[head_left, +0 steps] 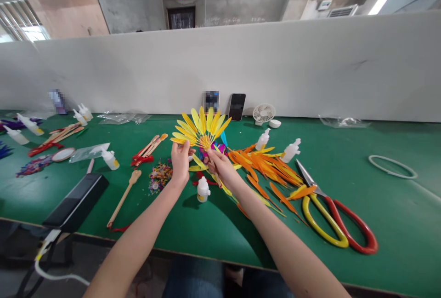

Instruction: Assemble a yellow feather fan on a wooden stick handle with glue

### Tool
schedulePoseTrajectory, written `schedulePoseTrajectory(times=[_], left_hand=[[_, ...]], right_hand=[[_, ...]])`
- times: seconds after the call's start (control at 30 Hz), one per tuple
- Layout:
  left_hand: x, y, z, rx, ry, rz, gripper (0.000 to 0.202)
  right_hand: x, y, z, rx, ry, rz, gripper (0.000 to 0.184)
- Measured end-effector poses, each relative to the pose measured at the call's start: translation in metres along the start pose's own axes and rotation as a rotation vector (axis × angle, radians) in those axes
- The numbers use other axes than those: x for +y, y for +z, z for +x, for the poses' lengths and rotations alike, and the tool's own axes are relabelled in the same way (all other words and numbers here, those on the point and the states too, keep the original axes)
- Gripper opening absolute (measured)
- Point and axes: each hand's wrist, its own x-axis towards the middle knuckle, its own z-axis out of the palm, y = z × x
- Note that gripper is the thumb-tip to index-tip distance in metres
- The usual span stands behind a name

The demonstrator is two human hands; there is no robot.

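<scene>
A fan of yellow feathers (203, 125) is held up over the table, its quills meeting at a wooden stick handle. My right hand (220, 163) is closed round that handle just below the quills. At the fan's lower left edge, my left hand (180, 160) has its thumb and curled fingers on the outermost feathers; the fingertips are partly hidden. A white glue bottle (203, 190) stands upright just below the hands. Loose orange feathers (265, 164) lie in a heap to the right of my right hand, with some yellow ones among them.
Large scissors (336, 217) with red and yellow handles lie at the right. Two glue bottles (262, 140) stand behind the feathers. Left are a wooden stick (124, 199), colourful beads (161, 174) and a black power bank (76, 202). A phone (237, 106) and small fan (263, 113) stand by the partition.
</scene>
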Motion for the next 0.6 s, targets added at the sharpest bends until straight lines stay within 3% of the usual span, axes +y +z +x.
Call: schedulePoseTrajectory(times=[0.23, 0.47, 0.6], left_hand=[[0.001, 0.002, -0.003, -0.024, -0.023, -0.028, 0.023], [0.008, 0.001, 0.001, 0.056, -0.05, -0.149, 0.019], [0.012, -0.001, 0.005, 0.116, -0.053, -0.258, 0.018]], right_hand=[[0.001, 0.001, -0.002, -0.012, -0.021, -0.045, 0.035], [0.004, -0.02, 0.011, 0.357, -0.138, -0.168, 0.016], [-0.002, -0.027, 0.013, 0.421, -0.21, -0.102, 0.006]])
